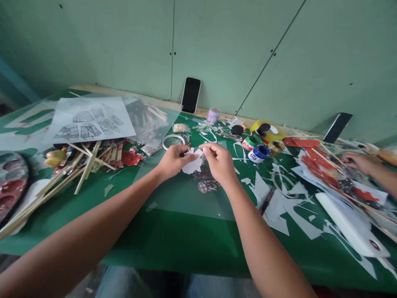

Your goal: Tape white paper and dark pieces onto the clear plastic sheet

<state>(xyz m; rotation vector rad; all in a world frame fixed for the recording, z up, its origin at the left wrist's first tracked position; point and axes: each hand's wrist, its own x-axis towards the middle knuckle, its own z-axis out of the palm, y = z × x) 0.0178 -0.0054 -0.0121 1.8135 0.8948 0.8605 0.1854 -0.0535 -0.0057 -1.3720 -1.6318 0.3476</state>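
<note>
Two hands are worked close together over a green table (186, 244), which is covered widely with craft litter; largest items are noted first. A clear plastic sheet (186, 198) is laid flat on the table under the hands, probably to protect the surface and to give a smooth base. At far left a printed sheet of patterns (89, 120) is spread face up, likely kept in sight for reference. Bamboo sticks (62, 178) are heaped loosely beside it, within reach of the left arm. White paper offcuts (288, 207) are scattered to the right, apparently dropped where they fell. A phone (190, 95) is propped upright against the wall, screen dark. Small paint pots (259, 153) are grouped near the right hand, and a ring of wire or tape (173, 141) is left just beyond the left hand.

A white paper cutout (192, 164) is held low over the plastic sheet, between both hands. The left hand (173, 160) is pinched on its left edge, thumb against fingers. The right hand (218, 162) is pinched on its upper right edge, fingers curled. Holding from both sides seems to keep the piece taut. A dark printed figure (206, 182) lies just below it.

Another person's hand (361, 162) is rested on red pieces at far right; whether it grips anything cannot be told.
</note>
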